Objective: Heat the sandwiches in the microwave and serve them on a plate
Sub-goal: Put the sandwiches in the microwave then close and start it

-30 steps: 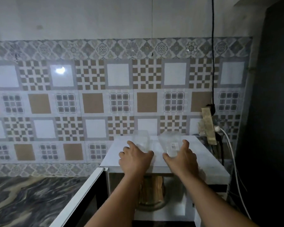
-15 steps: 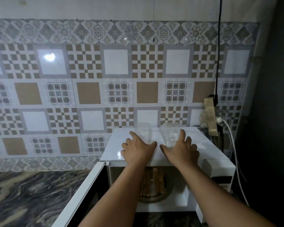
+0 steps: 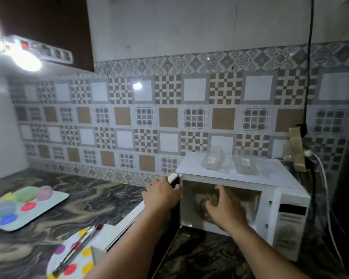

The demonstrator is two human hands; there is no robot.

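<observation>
The white microwave (image 3: 290, 220) stands at the right on the dark marbled counter, its door (image 3: 125, 228) swung open to the left. Brown sandwiches (image 3: 205, 199) sit inside on the turntable, blurred and partly hidden. My right hand (image 3: 225, 208) is in the opening with fingers spread, right at the sandwiches; contact is unclear. My left hand (image 3: 161, 195) is curled over the door's top edge. A white plate with coloured dots (image 3: 69, 260) lies at the lower left, metal tongs (image 3: 77, 248) resting across it.
Two clear plastic wrappers (image 3: 212, 161) (image 3: 245, 164) lie on the microwave's top. A pale tray (image 3: 54, 200) with several coloured cups sits at the far left. Cables and a plug (image 3: 308, 153) hang right of the microwave.
Both hands left the wrappers on the microwave's top. My right hand dropped into the opening, my left went to the door's edge. The view swung left, showing plate and tray.
</observation>
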